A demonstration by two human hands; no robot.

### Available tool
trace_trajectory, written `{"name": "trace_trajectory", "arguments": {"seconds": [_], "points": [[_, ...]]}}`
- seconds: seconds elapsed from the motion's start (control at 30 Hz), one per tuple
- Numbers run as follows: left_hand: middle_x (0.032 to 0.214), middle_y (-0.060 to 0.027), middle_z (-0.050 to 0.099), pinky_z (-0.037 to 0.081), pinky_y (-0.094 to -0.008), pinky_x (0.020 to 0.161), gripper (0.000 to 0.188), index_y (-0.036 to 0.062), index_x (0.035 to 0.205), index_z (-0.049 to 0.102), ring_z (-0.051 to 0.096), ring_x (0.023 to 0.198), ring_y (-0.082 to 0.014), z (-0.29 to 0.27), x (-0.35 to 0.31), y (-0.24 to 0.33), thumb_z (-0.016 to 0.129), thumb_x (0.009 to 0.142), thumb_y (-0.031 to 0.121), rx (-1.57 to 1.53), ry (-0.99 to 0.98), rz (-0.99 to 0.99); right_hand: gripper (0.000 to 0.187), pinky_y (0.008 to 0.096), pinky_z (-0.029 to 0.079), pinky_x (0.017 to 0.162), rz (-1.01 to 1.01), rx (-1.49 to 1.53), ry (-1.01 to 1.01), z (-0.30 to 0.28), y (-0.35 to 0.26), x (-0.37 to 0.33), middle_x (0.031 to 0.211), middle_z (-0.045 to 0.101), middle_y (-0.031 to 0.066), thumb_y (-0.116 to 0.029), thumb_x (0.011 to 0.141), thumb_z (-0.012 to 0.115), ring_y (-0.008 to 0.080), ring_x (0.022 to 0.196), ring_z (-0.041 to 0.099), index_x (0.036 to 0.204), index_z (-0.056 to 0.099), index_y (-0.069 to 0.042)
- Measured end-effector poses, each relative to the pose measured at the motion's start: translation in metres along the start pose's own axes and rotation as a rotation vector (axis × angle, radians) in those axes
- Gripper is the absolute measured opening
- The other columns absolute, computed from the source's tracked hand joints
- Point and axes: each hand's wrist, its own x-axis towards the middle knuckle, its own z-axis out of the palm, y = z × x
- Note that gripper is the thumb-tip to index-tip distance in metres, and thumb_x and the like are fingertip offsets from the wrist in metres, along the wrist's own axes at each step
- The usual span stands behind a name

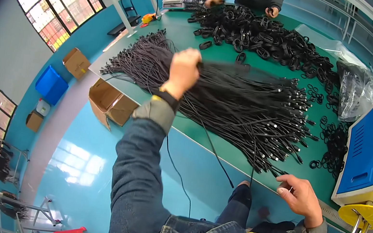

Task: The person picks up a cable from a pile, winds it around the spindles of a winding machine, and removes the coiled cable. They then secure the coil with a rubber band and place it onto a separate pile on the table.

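Note:
A wide bundle of long black cables lies across the green table, metal-tipped plugs fanned out at its right end. Above the bundle's left part is my left hand, closed like a fist and slightly blurred. A dark smear of cable runs rightward from it over the pile. By the table's front edge, my right hand has its fingers curled, next to the lowest plugs. Something dark shows between thumb and fingers there, too small to name. Loose cables hang over the front edge.
Coiled black cables are heaped at the back, where another person's hands work. To the right stand a blue-and-white machine, a clear plastic bag and small black rings. A cardboard box sits left of the table.

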Motion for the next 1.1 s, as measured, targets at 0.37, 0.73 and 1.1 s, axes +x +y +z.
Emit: {"name": "trace_trajectory", "arguments": {"seconds": [0.37, 0.73, 1.1], "points": [[0.115, -0.0214, 0.052, 0.042, -0.0399, 0.087, 0.083, -0.0025, 0.119, 0.046, 0.051, 0.106, -0.0325, 0.019, 0.022, 0.108, 0.076, 0.056, 0.043, -0.411, -0.789, 0.017, 0.027, 0.0364, 0.046, 0.061, 0.039, -0.068, -0.122, 0.015, 0.023, -0.021, 0.072, 0.061, 0.0131, -0.016, 0.077, 0.061, 0.0303, 0.069, 0.059, 0.099, 0.055, -0.002], [0.083, -0.0162, 0.063, 0.047, -0.0404, 0.068, 0.038, 0.0038, 0.084, 0.064, 0.059, 0.081, -0.0335, 0.024, 0.066, 0.106, 0.066, 0.071, 0.040, -0.188, -0.474, -0.100, 0.025, 0.0352, 0.046, 0.060, 0.240, 0.014, 0.053, 0.014, 0.042, -0.122, 0.072, 0.061, 0.0143, -0.014, 0.076, 0.060, 0.0299, 0.067, 0.060, 0.096, 0.056, -0.001], [0.089, -0.0191, 0.060, 0.046, -0.0405, 0.072, 0.034, 0.0005, 0.101, 0.054, 0.057, 0.085, -0.0355, 0.001, -0.033, 0.143, 0.064, 0.076, 0.021, -0.402, -0.490, 0.114, 0.026, 0.0340, 0.047, 0.061, 0.187, -0.023, 0.031, 0.022, 0.042, -0.155, 0.073, 0.062, 0.0136, -0.013, 0.075, 0.060, 0.0284, 0.068, 0.060, 0.097, 0.057, 0.000]]}}
